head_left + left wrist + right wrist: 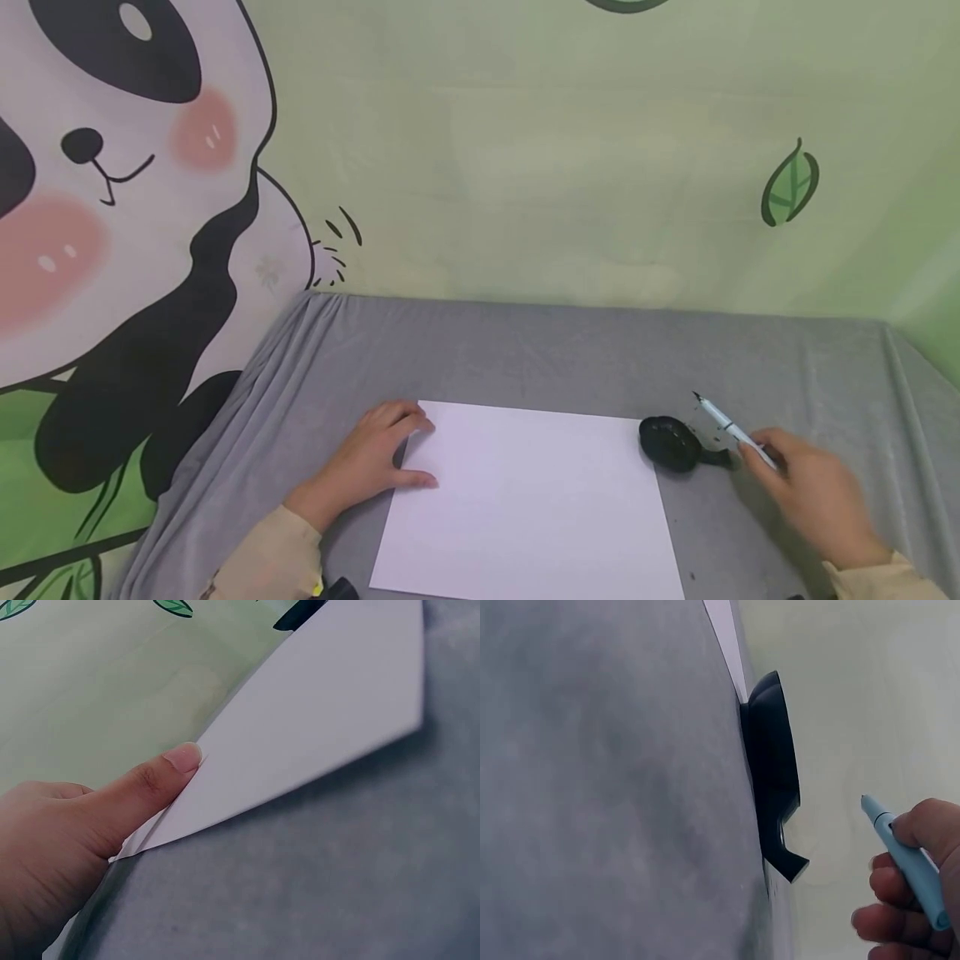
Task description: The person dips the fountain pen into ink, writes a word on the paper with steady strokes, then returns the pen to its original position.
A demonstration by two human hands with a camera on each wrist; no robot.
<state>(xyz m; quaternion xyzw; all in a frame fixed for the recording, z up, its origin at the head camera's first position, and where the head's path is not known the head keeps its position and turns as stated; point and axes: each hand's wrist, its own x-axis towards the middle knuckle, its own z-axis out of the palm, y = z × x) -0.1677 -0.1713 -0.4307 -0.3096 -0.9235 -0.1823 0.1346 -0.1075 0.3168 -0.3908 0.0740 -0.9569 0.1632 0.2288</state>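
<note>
A blank white sheet of paper (pixel 525 500) lies on the grey cloth. My left hand (pixel 375 454) rests over its left edge, fingertips near the upper left corner and thumb spread apart on the sheet. In the left wrist view, the thumb (pixel 154 784) presses on the paper (pixel 322 705) near its edge. My right hand (pixel 817 492) grips a light blue pen (pixel 731 427), its dark tip pointing up and left, above the cloth. A glossy black spoon-shaped dish (pixel 670 444) sits on the paper's upper right corner, its short handle toward my right hand.
Grey cloth (pixel 525 350) covers the table up to the green wall (pixel 525 167). Small dark specks lie near the dish's handle. A dark object (pixel 341 588) shows at the bottom edge by the left sleeve. A painted panda (pixel 135 250) fills the left of the backdrop.
</note>
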